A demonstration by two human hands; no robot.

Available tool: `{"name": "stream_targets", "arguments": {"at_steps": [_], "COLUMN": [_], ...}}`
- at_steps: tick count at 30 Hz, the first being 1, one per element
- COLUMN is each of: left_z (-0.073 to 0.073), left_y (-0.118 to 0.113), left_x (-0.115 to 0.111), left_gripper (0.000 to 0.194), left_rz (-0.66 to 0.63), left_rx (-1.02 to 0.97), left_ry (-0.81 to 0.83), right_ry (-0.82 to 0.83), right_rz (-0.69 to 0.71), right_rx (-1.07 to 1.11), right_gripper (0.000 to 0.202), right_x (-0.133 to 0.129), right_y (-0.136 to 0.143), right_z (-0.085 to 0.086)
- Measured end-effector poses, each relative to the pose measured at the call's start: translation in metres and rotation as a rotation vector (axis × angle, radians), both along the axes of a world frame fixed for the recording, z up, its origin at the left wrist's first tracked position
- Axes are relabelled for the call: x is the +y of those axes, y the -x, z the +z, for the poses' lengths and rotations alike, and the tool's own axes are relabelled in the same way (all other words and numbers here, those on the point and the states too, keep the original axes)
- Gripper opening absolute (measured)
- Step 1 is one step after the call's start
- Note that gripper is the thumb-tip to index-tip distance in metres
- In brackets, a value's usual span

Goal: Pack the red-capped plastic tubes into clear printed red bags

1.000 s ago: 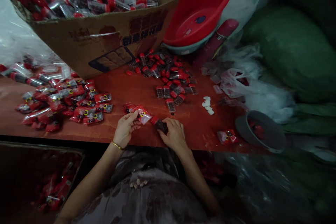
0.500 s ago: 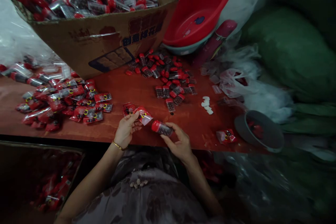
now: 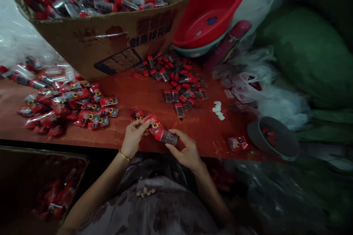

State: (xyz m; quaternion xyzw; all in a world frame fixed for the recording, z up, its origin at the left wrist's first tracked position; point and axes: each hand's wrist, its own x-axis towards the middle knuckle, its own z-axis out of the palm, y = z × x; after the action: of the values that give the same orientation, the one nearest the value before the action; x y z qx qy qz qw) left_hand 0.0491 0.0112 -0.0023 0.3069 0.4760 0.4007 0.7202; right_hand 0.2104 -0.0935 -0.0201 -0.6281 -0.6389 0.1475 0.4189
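My left hand point(image 3: 134, 136) pinches a small red printed plastic packet point(image 3: 153, 122) by its left edge. In my right hand point(image 3: 187, 150), thumb and fingers close round the clear end of a red-capped jar point(image 3: 168, 137) with dark contents. The jar's red cap end meets the packet's lower right end; whether it is inside the packet I cannot tell. Another red packet point(image 3: 136, 113) lies flat on the table just beyond my left hand. Several red-capped jars point(image 3: 179, 109) lie in a loose heap beyond my hands.
A cardboard box point(image 3: 116, 40) full of red-capped jars stands at the back left. Filled red packets point(image 3: 63, 106) pile up at the left. A red basin point(image 3: 217, 3), a thermos point(image 3: 230, 44), white pieces point(image 3: 217, 110) and a grey bowl point(image 3: 286, 150) are to the right.
My right hand has moved the jar slightly left and down, so its cap now meets the packet. My left hand has turned the packet toward the jar.
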Motion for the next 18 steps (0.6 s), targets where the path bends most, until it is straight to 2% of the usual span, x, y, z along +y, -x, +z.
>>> {"name": "stream_targets", "arguments": {"at_steps": [8,18], "left_z": [0.0,-0.001], "left_y": [-0.004,-0.01], "left_x": [-0.004,-0.011], "left_gripper": [0.043,0.04], "left_rz": [0.021,-0.041], "left_rx": [-0.095,-0.105], "left_ry": [0.006,-0.024], "right_ry": [-0.064,-0.088], "right_rz": [-0.078,-0.092], "right_rx": [0.008,-0.105], "right_gripper": [0.037,0.036], "right_x": [0.004,0.01], "right_y": [0.009,0.013], "right_z": [-0.008,0.0]}}
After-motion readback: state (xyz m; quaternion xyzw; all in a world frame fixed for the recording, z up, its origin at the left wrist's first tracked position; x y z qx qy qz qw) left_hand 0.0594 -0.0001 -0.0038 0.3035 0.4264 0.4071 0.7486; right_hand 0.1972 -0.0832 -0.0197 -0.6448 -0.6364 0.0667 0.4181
